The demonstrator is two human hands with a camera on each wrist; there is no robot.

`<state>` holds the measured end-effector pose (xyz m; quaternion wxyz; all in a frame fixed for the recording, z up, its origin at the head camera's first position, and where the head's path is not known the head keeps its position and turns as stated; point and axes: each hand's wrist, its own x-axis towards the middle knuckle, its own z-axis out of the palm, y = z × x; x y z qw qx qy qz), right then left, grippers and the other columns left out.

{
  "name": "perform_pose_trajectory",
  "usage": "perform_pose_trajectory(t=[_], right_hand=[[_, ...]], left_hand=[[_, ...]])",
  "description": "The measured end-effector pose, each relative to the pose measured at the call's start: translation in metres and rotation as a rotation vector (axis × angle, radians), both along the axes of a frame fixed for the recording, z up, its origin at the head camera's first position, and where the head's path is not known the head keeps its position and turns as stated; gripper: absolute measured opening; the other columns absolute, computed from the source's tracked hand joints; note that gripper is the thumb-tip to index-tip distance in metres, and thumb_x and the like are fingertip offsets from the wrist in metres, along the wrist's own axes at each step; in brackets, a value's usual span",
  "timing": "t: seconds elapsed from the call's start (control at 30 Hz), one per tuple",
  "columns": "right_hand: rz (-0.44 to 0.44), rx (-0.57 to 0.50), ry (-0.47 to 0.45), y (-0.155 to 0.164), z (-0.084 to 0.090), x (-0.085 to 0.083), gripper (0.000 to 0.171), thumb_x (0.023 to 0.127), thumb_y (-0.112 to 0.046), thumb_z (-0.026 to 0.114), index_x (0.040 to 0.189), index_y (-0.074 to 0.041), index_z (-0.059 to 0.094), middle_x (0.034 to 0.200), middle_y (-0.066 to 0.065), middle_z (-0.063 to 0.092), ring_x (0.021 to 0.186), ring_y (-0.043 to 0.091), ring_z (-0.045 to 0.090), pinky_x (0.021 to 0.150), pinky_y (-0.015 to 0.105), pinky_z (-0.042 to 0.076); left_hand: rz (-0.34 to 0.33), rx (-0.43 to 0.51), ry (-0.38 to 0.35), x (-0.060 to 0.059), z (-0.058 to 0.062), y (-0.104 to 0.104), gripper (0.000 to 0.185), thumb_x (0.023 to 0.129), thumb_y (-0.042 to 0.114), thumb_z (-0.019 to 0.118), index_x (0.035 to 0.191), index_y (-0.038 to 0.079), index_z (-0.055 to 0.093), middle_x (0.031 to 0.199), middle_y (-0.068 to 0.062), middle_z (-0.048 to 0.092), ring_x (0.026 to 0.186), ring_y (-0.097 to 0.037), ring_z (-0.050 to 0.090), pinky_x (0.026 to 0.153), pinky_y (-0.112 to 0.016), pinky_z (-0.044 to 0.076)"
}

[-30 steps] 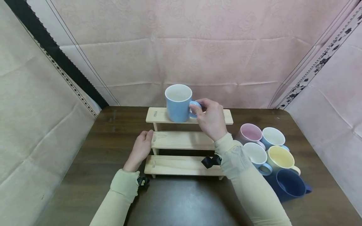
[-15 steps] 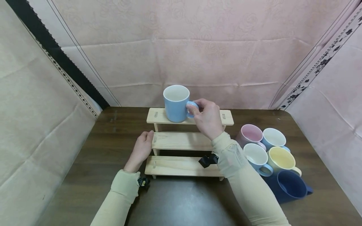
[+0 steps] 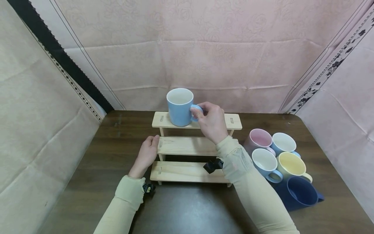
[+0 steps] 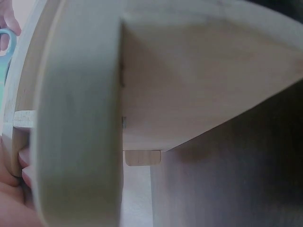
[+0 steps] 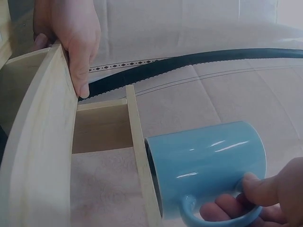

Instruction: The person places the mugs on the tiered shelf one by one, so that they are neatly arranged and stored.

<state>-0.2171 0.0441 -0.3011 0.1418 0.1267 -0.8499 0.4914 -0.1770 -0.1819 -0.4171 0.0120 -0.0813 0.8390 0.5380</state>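
A light blue mug (image 3: 180, 109) with a white inside stands upright at the top step of a three-step wooden stand (image 3: 187, 145). My right hand (image 3: 212, 122) pinches its handle between thumb and fingers, from the right. In the right wrist view the mug's base (image 5: 156, 184) lies against the top board. My left hand (image 3: 147, 151) grips the left end of the middle step, its thumb on top, as the right wrist view shows. In the left wrist view the curled fingers (image 4: 26, 165) are partly hidden behind the wood.
To the right of the stand several mugs are grouped on the dark wooden table (image 3: 81, 195): a pink mug (image 3: 258, 139), two light blue ones, a yellow mug (image 3: 290, 164) and a dark blue mug (image 3: 301, 193). Pale cloth (image 3: 204, 65) hangs behind and at both sides.
The right hand has shifted the light blue mug a little to the left along the top step. The left hand keeps its hold on the stand, and the other mugs stay put.
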Motion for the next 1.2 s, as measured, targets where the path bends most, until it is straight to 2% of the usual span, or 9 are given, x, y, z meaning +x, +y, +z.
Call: perform_pose_trajectory(t=[0.27,0.47,0.77,1.2], right_hand=[[0.014,-0.032,-0.004,-0.0002,-0.0027,-0.0005,0.025,0.091,-0.023,0.071,0.100,0.001,0.070,0.088,0.009,0.070,0.078,0.017,0.066,0.069,0.032,0.055],[0.017,-0.044,0.002,-0.0005,-0.0053,0.0005,0.025,0.091,-0.023,0.071,0.099,0.001,0.069,0.088,0.009,0.070,0.077,0.018,0.064,0.068,0.032,0.054],[0.026,-0.044,0.034,-0.0014,-0.0057,0.0022,0.028,0.090,-0.025,0.072,0.098,0.001,0.069,0.087,0.010,0.069,0.076,0.018,0.063,0.067,0.032,0.053],[0.037,-0.032,-0.001,-0.0001,-0.0090,0.0021,0.029,0.093,-0.029,0.068,0.102,-0.001,0.067,0.090,0.009,0.068,0.080,0.019,0.062,0.072,0.033,0.052]], left_hand=[[-0.009,-0.014,0.007,-0.0016,-0.0010,0.0000,0.047,0.108,0.036,0.030,0.122,-0.004,0.049,0.092,-0.015,0.051,0.080,-0.026,0.047,0.067,-0.034,0.038],[0.000,-0.025,-0.002,-0.0023,-0.0007,-0.0005,0.048,0.107,0.036,0.030,0.124,-0.004,0.049,0.101,-0.017,0.054,0.090,-0.027,0.049,0.074,-0.035,0.040],[-0.003,-0.014,-0.004,-0.0005,0.0000,-0.0019,0.048,0.107,0.036,0.030,0.126,-0.005,0.048,0.100,-0.017,0.051,0.090,-0.029,0.047,0.075,-0.037,0.038],[0.004,-0.019,0.000,-0.0009,-0.0024,-0.0006,0.050,0.107,0.038,0.030,0.124,-0.005,0.049,0.096,-0.016,0.051,0.084,-0.027,0.047,0.070,-0.034,0.039]])
